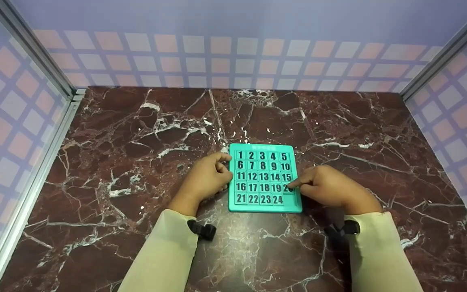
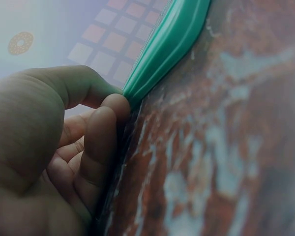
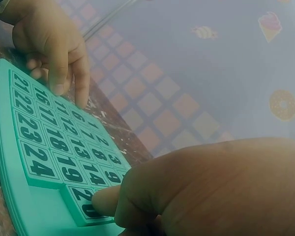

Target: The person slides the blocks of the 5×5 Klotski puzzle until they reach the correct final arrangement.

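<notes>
A turquoise sliding number puzzle (image 1: 265,208) lies flat on the table, its tiles running from 1 to 24 in rows of black numerals. Along its left edge, the fingertips and thumb of my left hand (image 1: 211,174) hold the rim, the other fingers curled below. My right hand (image 1: 327,187) is at the right side, with its extended index finger pressing on the 20 tile (image 3: 77,195). That tile is partly covered by the fingertip. Beside the 24 tile (image 3: 39,164), the bottom right corner is a bare slot (image 3: 46,199).
The table (image 1: 136,227) has a dark red marbled top with white veins. Purple walls with pink and white squares (image 1: 221,56) enclose it at the back and both sides. Metal rails (image 1: 35,48) run up the corners. Dark straps (image 1: 203,230) circle both sleeves.
</notes>
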Demonstrator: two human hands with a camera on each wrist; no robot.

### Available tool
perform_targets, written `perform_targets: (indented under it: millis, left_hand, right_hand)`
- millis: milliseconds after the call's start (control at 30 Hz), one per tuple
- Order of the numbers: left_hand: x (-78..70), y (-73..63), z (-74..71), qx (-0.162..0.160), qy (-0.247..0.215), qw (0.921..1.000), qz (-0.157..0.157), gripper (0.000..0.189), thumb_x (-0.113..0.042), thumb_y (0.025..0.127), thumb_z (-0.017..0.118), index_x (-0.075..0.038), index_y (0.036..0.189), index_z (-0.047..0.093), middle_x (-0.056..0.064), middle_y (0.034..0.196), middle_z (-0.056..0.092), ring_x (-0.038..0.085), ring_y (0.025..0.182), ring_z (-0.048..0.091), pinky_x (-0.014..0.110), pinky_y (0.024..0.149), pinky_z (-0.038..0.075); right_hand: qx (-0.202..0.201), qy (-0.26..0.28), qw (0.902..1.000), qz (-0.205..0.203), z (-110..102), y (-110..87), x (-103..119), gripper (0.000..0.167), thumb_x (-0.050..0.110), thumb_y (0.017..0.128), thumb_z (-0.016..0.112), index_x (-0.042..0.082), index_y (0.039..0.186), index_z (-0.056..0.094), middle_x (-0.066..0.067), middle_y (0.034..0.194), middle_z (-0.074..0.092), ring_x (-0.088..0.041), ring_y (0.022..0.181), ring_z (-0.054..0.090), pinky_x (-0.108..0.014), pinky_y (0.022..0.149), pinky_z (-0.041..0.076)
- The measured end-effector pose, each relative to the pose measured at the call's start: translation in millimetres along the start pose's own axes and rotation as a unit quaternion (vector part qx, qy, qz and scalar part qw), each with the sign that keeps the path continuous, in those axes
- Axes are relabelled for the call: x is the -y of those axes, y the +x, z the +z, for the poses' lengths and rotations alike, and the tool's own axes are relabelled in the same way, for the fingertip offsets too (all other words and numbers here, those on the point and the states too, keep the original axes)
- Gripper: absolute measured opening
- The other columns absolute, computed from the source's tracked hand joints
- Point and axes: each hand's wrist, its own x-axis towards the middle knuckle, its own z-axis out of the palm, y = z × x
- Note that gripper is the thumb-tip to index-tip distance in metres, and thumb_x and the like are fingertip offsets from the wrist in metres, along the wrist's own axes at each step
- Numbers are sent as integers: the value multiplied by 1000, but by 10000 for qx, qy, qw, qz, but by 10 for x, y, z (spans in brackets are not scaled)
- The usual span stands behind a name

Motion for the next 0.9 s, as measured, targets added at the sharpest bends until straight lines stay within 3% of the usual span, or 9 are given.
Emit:
perform_targets:
  millis: [233, 500, 667, 800, 900]
  left_hand:
    - [6, 0, 6, -18, 8, 10000, -6, 56, -12, 92, 72, -13, 148, 67, 0, 89, 73, 15, 65, 70, 30, 62, 56]
    - [1, 2, 1, -18, -36, 10000, -21, 55, -12, 92, 72, -13, 147, 67, 1, 89, 74, 15, 65, 69, 30, 61, 56]
    - [-4, -5, 1, -18, -53, 10000, -25, 56, -12, 93, 73, -13, 148, 67, 1, 89, 74, 15, 64, 68, 29, 60, 55]
    - [-4, -10, 2, -28, -64, 10000, -17, 55, -12, 93, 73, -13, 148, 67, 1, 89, 74, 15, 64, 68, 29, 59, 55]
    - [-4, -14, 1, -12, -92, 10000, -29, 55, -12, 93, 73, -13, 147, 67, 1, 89, 74, 15, 65, 68, 29, 59, 54]
  right_hand:
    - [17, -7, 10000, 41, 9, 14, -15, 31, 8, 101, 66, 18, 117, 90, -2, 105, 87, -12, 67, 51, -26, 52, 36]
    - [-22, -110, 9999, -32, -2, 8, -7, 30, 8, 101, 66, 18, 117, 90, -4, 113, 86, -11, 76, 60, -24, 62, 48]
    - [18, -69, 10000, -19, -8, 11, 4, 29, 8, 102, 67, 17, 118, 89, -5, 113, 86, -11, 67, 55, -26, 54, 42]
    - [-22, -124, 9999, -14, -8, 8, 12, 28, 9, 102, 68, 18, 118, 89, -4, 113, 86, -12, 74, 59, -26, 59, 46]
    - [-97, -213, 9997, -75, 2, 7, 15, 29, 9, 101, 68, 19, 118, 90, -2, 112, 85, -13, 83, 64, -28, 71, 53]
